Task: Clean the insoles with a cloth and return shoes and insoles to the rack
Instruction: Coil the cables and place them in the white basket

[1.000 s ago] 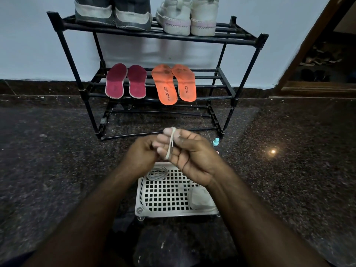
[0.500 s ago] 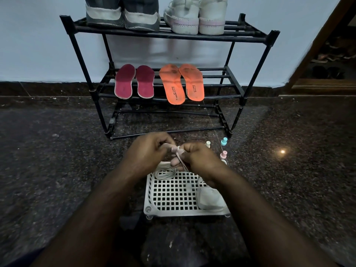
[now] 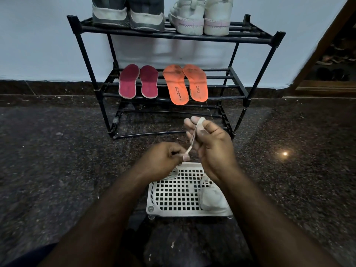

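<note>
Half a second ago both hands were bunched low together over the white tray [image 3: 187, 213], the pale lace caught between them. Now the right hand [image 3: 212, 147] is raised above the tray's far edge, towards the rack [image 3: 250, 38], and the lace [image 3: 192, 137] is drawn taut in a slanting line from its upper fingers down to the left hand [image 3: 163, 158]. The lace is looped over the right hand's half-curled fingers and held there; its lower end is pinched in the clenched left hand, just above the tray's far left corner.

On the rack, nothing is altered. The maroon insoles [image 3: 137, 81] and the orange insoles [image 3: 185, 83] lie side by side on the middle shelf, and the grey shoes [image 3: 128, 15] and white shoes [image 3: 200, 18] stand on the top shelf. A folded cloth [image 3: 211, 197] lies in the near right part of the tray, untouched by either hand.

Judged from this, the main task appears essentially done, and only the lace is being wound or tidied, probably for the tray, where a coiled lace [image 3: 173, 173] already rests.
</note>
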`<act>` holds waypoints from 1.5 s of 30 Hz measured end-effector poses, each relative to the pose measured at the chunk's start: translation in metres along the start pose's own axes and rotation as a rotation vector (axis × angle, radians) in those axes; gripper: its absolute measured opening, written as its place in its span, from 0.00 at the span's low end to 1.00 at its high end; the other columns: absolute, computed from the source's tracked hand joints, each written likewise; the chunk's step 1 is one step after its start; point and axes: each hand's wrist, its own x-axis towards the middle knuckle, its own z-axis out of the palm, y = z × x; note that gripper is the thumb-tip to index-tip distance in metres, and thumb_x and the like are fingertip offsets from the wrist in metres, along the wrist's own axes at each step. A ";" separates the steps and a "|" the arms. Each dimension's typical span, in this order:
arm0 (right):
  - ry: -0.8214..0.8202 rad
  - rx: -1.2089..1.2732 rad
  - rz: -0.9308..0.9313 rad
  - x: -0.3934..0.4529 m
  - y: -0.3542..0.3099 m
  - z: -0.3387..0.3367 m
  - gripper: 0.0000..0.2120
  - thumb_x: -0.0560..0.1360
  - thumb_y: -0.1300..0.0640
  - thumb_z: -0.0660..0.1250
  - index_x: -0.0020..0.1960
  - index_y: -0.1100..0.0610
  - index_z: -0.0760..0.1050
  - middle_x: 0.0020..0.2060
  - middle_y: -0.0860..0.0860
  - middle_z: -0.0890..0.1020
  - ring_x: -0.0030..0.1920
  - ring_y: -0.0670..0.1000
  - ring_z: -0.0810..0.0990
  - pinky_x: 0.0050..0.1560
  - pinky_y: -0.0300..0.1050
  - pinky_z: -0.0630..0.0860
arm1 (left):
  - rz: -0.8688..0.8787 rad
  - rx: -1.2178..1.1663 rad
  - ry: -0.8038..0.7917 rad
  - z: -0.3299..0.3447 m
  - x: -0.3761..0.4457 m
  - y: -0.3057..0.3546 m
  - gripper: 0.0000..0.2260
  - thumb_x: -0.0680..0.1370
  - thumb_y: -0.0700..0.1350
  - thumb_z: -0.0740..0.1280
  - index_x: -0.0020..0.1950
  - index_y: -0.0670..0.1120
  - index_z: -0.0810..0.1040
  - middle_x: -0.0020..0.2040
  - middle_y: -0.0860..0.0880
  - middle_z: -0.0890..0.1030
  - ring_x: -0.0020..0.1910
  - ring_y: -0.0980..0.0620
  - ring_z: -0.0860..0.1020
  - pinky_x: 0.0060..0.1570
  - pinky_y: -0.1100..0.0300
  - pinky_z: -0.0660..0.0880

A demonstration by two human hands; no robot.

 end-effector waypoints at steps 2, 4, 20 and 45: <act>0.050 -0.491 -0.127 0.002 0.007 -0.009 0.12 0.82 0.64 0.58 0.59 0.55 0.77 0.55 0.49 0.83 0.59 0.45 0.80 0.63 0.48 0.76 | -0.004 0.036 -0.016 -0.001 -0.002 0.003 0.06 0.80 0.50 0.69 0.44 0.55 0.82 0.37 0.61 0.81 0.38 0.60 0.78 0.42 0.57 0.74; -0.003 -0.816 -0.095 0.003 0.013 -0.017 0.10 0.82 0.58 0.60 0.57 0.52 0.79 0.52 0.46 0.84 0.55 0.43 0.81 0.61 0.52 0.77 | 0.018 0.040 0.029 -0.006 -0.002 0.004 0.06 0.80 0.49 0.69 0.43 0.56 0.82 0.38 0.61 0.82 0.39 0.60 0.79 0.43 0.57 0.75; -0.245 0.270 0.345 -0.005 -0.014 -0.005 0.13 0.80 0.65 0.57 0.57 0.68 0.77 0.51 0.65 0.83 0.57 0.62 0.82 0.62 0.56 0.76 | -0.011 -0.029 0.107 -0.007 0.001 -0.012 0.07 0.81 0.46 0.66 0.46 0.54 0.83 0.40 0.59 0.84 0.40 0.60 0.81 0.46 0.55 0.77; -0.254 0.222 0.367 -0.003 -0.004 -0.009 0.11 0.77 0.58 0.62 0.51 0.65 0.78 0.39 0.60 0.83 0.45 0.58 0.84 0.51 0.51 0.82 | -0.009 -0.202 0.082 -0.002 0.000 -0.004 0.13 0.82 0.37 0.63 0.48 0.53 0.82 0.39 0.56 0.84 0.33 0.56 0.78 0.37 0.58 0.77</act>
